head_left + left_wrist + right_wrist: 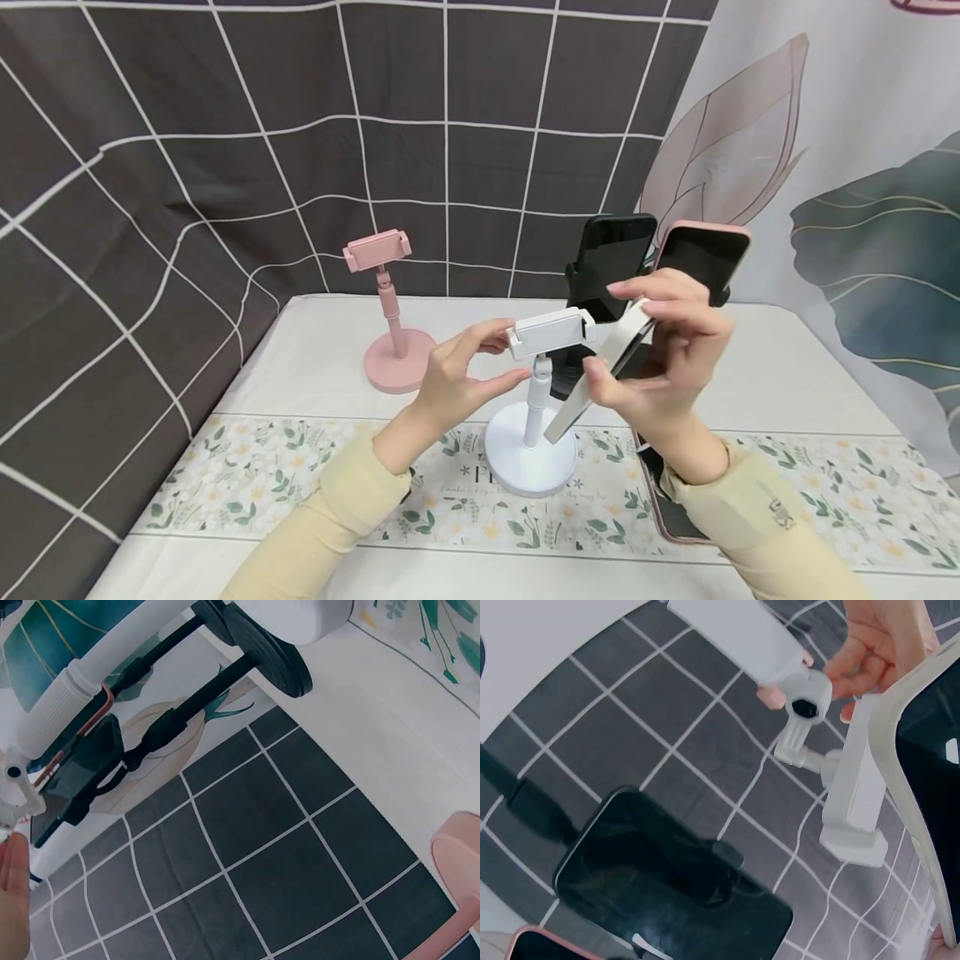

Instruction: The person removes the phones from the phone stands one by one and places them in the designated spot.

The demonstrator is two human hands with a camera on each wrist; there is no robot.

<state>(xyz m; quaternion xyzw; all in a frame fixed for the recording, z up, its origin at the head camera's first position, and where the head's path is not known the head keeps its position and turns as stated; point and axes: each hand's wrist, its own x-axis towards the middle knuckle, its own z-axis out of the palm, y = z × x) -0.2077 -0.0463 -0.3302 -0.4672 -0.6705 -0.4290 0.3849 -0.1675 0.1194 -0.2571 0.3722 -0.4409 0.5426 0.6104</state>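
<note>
A white phone stand point(536, 408) with a round base stands in front of me, its holder point(551, 332) tilted. My left hand point(453, 371) grips it near the top, fingers at the holder's left end and thumb by the neck. In the right wrist view, the left hand's curled fingers point(889, 645) sit behind the neck joint. My right hand point(675, 354) holds a phone in a white case point(597, 371) by its edges, slanted beside the holder's right end. That phone's dark screen point(937, 765) shows in the right wrist view.
A pink phone stand point(390, 312) stands at the back left. Behind my right hand, a black phone point(615, 254) and a pink-edged phone point(705, 254) are up on black stands. Another phone point(678, 525) lies flat under my right sleeve. A floral runner point(277, 467) crosses the table.
</note>
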